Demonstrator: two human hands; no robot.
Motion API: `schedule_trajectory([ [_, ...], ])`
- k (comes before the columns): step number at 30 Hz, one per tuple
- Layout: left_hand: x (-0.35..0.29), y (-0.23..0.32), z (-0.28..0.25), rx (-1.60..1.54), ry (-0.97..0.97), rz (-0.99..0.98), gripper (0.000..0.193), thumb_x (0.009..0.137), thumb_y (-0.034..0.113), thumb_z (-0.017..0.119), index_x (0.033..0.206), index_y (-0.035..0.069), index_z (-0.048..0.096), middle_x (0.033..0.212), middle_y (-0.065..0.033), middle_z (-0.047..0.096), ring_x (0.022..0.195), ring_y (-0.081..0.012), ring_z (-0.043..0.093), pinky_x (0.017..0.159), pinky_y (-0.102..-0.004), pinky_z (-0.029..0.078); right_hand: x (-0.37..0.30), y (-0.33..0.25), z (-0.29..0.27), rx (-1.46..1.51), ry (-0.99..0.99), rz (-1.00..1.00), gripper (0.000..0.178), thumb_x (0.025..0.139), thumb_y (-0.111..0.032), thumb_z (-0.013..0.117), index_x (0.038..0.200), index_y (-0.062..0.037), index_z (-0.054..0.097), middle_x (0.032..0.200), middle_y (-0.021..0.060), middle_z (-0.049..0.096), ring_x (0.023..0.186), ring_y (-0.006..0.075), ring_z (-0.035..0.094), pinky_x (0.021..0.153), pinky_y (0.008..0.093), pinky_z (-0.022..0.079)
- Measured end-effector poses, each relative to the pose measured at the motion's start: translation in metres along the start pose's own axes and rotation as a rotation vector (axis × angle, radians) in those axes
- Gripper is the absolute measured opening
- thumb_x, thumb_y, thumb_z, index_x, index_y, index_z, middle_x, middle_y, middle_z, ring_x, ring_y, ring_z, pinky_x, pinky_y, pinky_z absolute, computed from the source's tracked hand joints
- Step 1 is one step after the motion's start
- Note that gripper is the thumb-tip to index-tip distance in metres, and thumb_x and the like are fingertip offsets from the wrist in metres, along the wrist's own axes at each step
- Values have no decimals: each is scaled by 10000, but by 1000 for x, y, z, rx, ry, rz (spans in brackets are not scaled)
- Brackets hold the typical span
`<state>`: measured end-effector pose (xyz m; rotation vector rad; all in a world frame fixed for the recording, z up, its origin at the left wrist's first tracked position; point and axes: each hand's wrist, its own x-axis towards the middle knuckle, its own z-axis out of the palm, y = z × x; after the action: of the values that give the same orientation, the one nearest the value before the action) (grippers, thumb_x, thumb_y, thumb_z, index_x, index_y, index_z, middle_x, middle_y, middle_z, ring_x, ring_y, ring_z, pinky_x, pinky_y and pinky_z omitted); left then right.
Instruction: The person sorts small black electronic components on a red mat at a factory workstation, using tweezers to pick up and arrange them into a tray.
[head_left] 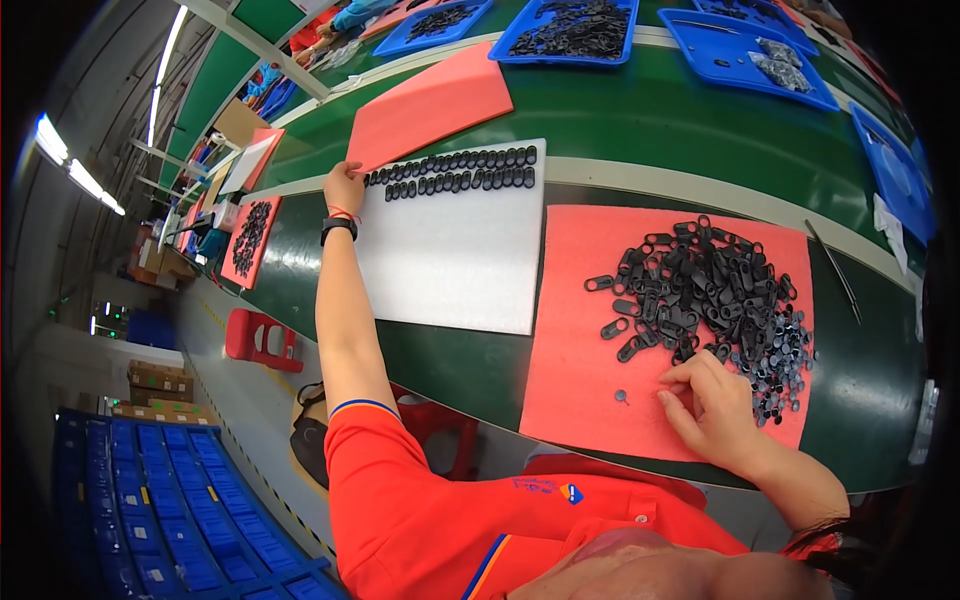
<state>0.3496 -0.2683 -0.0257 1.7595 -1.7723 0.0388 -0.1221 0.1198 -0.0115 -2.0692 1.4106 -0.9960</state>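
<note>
Black oval rings (700, 285) lie heaped on a red foam mat (580, 370) on the green bench (690, 120). Right hand (712, 400) rests at the heap's near edge, fingers (690, 372) curled narrow over small pieces. Left hand (344, 186) reaches out to the white foam sheet (450, 260), fingertips pinched at the end of two neat rows of rings (455, 170).

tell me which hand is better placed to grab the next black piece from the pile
Right. The right hand rests on the red mat at the edge of the pile of black pieces; the left hand is far off at the rows on the white sheet.
</note>
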Motion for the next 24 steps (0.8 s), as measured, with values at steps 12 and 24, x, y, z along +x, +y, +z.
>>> schedule_trajectory([
  [12, -11, 47, -17, -86, 86, 122, 187, 755, 115, 653, 913, 17, 666, 786, -117, 678, 754, -214, 662, 696, -302, 508, -3, -4, -1, -147, 0, -55, 228, 734, -149, 703, 931, -88, 607, 759, 27, 503, 554, 141, 550, 455, 272, 413],
  [24, -158, 258, -34, -632, -406, 714, 123, 774, 37, 669, 896, 27, 671, 802, -59, 644, 717, -137, 603, 644, -242, 470, -10, 0, 3, -280, -54, -221, 310, 678, -191, 739, 976, -151, 662, 818, 21, 507, 600, 155, 511, 493, 295, 396],
])
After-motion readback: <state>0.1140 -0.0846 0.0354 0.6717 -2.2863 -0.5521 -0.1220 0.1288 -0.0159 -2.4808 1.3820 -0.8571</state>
